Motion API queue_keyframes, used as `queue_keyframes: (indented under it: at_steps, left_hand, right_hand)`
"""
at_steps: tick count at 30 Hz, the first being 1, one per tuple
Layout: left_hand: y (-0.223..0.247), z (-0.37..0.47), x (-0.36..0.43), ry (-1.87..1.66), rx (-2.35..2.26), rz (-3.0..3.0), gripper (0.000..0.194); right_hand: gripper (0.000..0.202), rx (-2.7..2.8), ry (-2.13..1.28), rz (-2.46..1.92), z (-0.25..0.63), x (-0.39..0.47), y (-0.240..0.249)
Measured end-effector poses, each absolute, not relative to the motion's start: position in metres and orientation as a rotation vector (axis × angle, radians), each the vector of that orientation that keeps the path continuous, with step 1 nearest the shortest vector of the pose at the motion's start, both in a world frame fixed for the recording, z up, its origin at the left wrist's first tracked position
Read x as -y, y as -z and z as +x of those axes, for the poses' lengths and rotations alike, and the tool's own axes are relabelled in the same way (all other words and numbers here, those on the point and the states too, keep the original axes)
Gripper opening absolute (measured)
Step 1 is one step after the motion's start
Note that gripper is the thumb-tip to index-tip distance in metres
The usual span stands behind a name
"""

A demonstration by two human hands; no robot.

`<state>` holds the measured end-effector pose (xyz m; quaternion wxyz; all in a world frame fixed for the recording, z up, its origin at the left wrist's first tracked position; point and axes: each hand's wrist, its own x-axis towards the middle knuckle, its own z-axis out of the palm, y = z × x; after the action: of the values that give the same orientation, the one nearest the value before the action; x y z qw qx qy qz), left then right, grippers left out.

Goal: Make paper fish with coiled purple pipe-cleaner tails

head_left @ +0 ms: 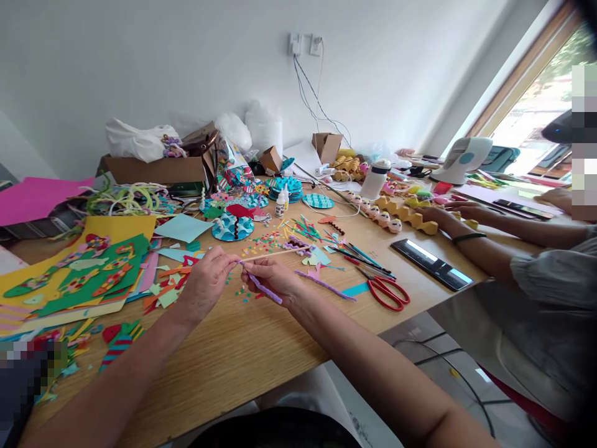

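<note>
Above the table's front half, my left hand (211, 277) pinches the near end of a thin wooden stick (280, 252), where a purple pipe cleaner (265, 289) meets it. My right hand (274, 280) is closed on the same pipe cleaner, its loose end hanging below the fingers. The stick points right, past my right hand. How the pipe cleaner lies on the stick is hidden by my fingertips. A second purple pipe cleaner (326, 285) rests on the table to the right, and a coiled purple and brown piece (301, 246) lies beyond the stick's tip.
Red-handled scissors (389, 292), pencils (368, 258) and a black ruler-like bar (430, 264) lie to the right. Glue bottles (280, 203) stand behind. Paper scraps (172, 283) and coloured sheets (125, 224) spread leftward. Another person's arms (485, 242) reach in at the right, by egg-carton strips (410, 214).
</note>
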<state>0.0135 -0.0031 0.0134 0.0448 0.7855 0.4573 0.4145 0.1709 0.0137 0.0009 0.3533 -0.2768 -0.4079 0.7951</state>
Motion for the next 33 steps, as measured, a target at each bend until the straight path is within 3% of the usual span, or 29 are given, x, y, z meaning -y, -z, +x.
queue_keyframes:
  at_steps: [5,10,13,18,33]
  left_hand:
    - [-0.021,0.015,0.004,-1.292,-1.438,1.679,0.019]
    - [-0.026,0.017,0.009,-1.258,-1.238,1.208,0.029]
    - [-0.024,0.02,0.012,-1.233,-1.144,1.141,0.027]
    - [-0.021,0.027,0.016,-1.194,-1.082,1.106,0.023]
    - [-0.03,0.038,0.023,-1.176,-1.075,1.229,0.022]
  right_hand:
    - [0.029,1.351,-1.799,-0.776,0.177,-0.011,-0.003]
    - [0.007,1.835,-0.636,-0.966,0.19,-0.006,-0.008]
    - [0.022,2.089,-0.21,-0.831,0.193,-0.002,-0.016]
    - [0.019,2.29,-0.163,-0.775,0.19,-0.006,-0.022]
    - [0.022,2.054,-0.398,-0.764,0.187,-0.017,-0.02]
